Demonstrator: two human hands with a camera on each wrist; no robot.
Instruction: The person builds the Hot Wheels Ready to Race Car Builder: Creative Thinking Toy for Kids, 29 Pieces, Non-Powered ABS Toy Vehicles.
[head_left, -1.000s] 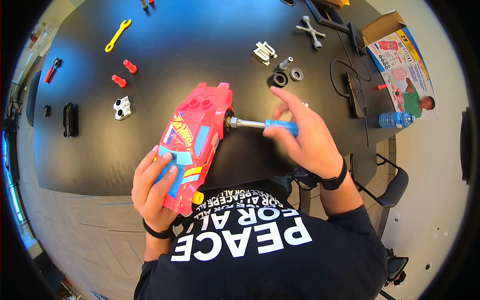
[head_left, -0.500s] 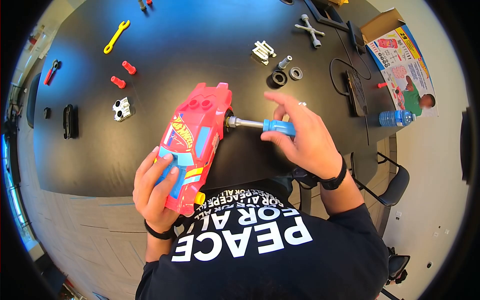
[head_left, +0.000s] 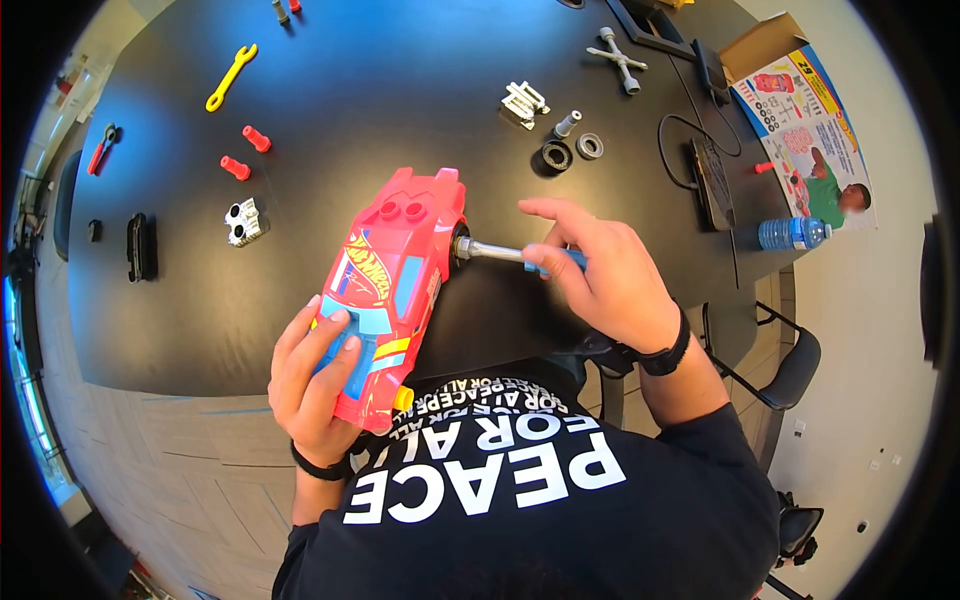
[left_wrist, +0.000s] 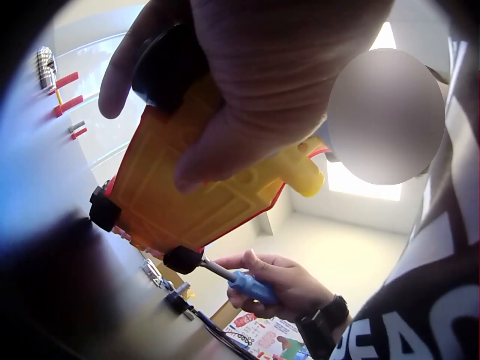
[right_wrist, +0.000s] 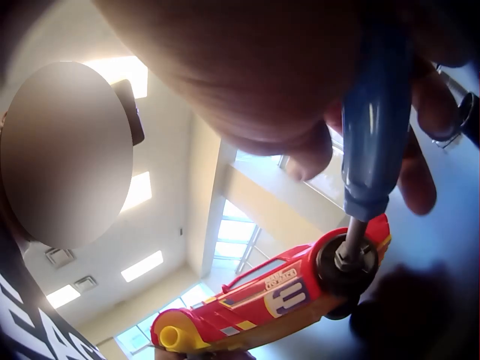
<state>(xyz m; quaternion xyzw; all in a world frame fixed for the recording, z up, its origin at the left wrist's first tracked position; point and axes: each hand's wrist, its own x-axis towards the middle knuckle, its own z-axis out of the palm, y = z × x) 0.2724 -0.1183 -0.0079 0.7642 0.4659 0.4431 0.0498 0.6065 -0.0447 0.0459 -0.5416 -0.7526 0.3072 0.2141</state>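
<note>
A red toy car (head_left: 393, 245), with blue windows and a yellow underside (left_wrist: 187, 184), is held by my left hand (head_left: 308, 378) at its rear part. The thumb lies over the yellow underside in the left wrist view. My right hand (head_left: 618, 278) pinches the blue handle (right_wrist: 373, 127) of a toy socket driver between thumb and fingers, the index finger stretched out. The driver's grey shaft (head_left: 492, 250) points left, its end at the centre of a black wheel (right_wrist: 326, 270) on the car's side. A yellow pipe (head_left: 403, 398) sticks out at the car's near end.
Across the dark table (head_left: 330, 110) lie a yellow wrench (head_left: 231, 77), red pegs (head_left: 235, 168), a chrome engine piece (head_left: 243, 222), a black tire (head_left: 552, 157), a grey ring (head_left: 590, 146) and a cross wrench (head_left: 620, 61). Farther right are a water bottle (head_left: 790, 234) and a printed box (head_left: 805, 130).
My right hand has rolled around the driver's handle, its fingers now closer over it. The driver stays at the wheel. My left hand and the car have hardly moved.
</note>
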